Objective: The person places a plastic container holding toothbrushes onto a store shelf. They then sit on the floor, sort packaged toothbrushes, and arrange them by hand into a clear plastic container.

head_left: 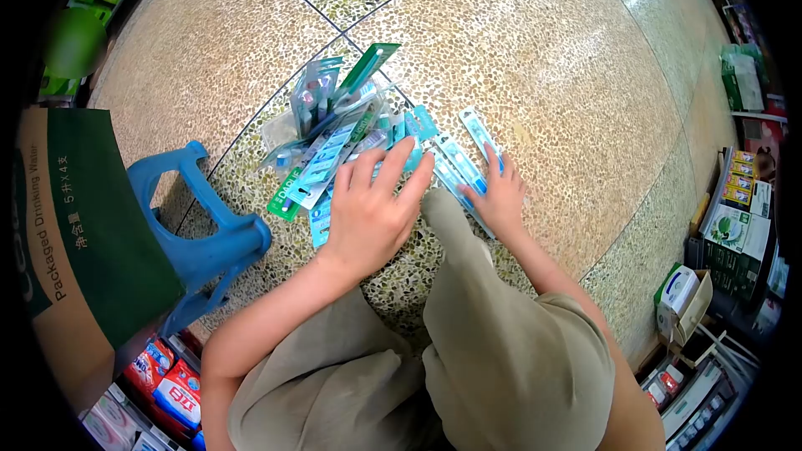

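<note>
A heap of packaged toothbrushes (322, 163) lies on the speckled floor in front of me, in clear, blue and green packs at mixed angles. My left hand (372, 209) is over the near right side of the heap, palm down, fingers apart; what lies under the palm is hidden. To the right, several blue-and-white toothbrush packs (458, 159) lie side by side at a slant. The fingers of my right hand (501, 200) rest stretched on the lower end of the outermost pack (478, 132), its thumb apart and beside the neighbouring pack.
A blue plastic stool (196, 234) stands to the left, beside a green-and-brown drinking water carton (96, 225). Red and blue packets (178, 392) sit at lower left. Shelves with boxed goods (739, 225) line the right edge. My bent knees (510, 351) are close below my hands.
</note>
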Tool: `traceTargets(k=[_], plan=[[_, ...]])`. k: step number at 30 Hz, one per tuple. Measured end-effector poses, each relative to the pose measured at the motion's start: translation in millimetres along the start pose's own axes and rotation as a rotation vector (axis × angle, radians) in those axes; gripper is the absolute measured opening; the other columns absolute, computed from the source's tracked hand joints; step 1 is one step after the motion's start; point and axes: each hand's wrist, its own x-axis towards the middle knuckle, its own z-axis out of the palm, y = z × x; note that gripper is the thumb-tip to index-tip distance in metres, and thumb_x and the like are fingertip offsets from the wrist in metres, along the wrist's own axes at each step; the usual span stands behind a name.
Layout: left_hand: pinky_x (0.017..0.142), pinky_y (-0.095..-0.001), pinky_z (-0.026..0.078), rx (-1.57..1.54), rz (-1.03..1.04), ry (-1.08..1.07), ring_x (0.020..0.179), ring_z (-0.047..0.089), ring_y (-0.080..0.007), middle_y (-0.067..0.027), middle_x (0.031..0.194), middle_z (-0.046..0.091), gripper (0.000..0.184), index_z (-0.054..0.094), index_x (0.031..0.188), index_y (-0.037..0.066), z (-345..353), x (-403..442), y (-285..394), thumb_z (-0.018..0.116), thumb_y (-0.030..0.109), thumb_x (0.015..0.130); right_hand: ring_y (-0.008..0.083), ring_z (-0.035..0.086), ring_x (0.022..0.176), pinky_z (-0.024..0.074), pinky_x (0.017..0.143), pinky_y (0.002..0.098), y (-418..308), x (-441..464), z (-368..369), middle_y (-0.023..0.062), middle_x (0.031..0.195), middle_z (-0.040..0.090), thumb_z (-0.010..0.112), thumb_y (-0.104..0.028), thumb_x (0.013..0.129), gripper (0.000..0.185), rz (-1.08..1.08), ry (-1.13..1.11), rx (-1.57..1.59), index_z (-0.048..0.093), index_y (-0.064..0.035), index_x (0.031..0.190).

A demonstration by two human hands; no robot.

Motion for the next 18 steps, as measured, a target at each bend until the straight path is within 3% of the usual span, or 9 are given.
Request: traceTargets(k=[6, 9, 12, 15, 18], plan=[[0.08, -0.0389, 0.042, -0.023, 0.01, -0.035, 0.099, 0.053, -0.0274, -0.0081, 0.121, 0.057, 0.042, 0.063, 0.118, 0.011, 4, -8, 3, 0.069, 0.01, 0.076, 0.0333, 0.049, 0.109, 0.0354, 0.093, 0.0523, 18, 15, 4, 0.0144, 0.12, 0.052, 0.072, -0.038, 0.08, 0.072, -0.115, 0.057, 0.093, 0.041, -0.0193, 0.142], [0.08, -0.0386, 0.042, -0.038, 0.025, -0.051, 0.1, 0.053, -0.0273, -0.0088, 0.121, 0.057, 0.041, 0.064, 0.117, 0.01, 7, -13, 6, 0.069, 0.01, 0.076, 0.0315, 0.053, 0.107, 0.0415, 0.09, 0.0431, 13, 9, 1, 0.0126, 0.116, 0.055, 0.074, -0.037, 0.078, 0.071, -0.143, 0.075, 0.063, 0.044, -0.0169, 0.139], [0.08, -0.0383, 0.042, -0.054, 0.032, -0.07, 0.1, 0.053, -0.0271, -0.0092, 0.12, 0.057, 0.04, 0.064, 0.116, 0.009, 9, -15, 7, 0.068, 0.01, 0.076, 0.0318, 0.052, 0.108, 0.0411, 0.091, 0.0435, 9, 3, 3, 0.0128, 0.118, 0.054, 0.074, -0.035, 0.077, 0.072, -0.127, 0.023, 0.073, 0.044, -0.0173, 0.14], [0.079, -0.0379, 0.041, -0.058, 0.043, -0.081, 0.1, 0.053, -0.0269, -0.0092, 0.12, 0.057, 0.04, 0.063, 0.116, 0.008, 10, -16, 8, 0.068, 0.01, 0.076, 0.0363, 0.046, 0.117, 0.0354, 0.095, 0.0516, 8, -1, 7, 0.0162, 0.133, 0.045, 0.076, -0.04, 0.073, 0.08, -0.139, 0.026, 0.143, 0.042, -0.0196, 0.142], [0.079, -0.0377, 0.041, -0.056, 0.049, -0.09, 0.1, 0.053, -0.0267, -0.0091, 0.12, 0.057, 0.04, 0.063, 0.116, 0.007, 11, -17, 8, 0.067, 0.01, 0.075, 0.0401, 0.042, 0.122, 0.0326, 0.098, 0.0566, 1, -8, 3, 0.0186, 0.143, 0.037, 0.08, -0.045, 0.066, 0.091, -0.206, 0.07, 0.011, 0.039, -0.0214, 0.144]])
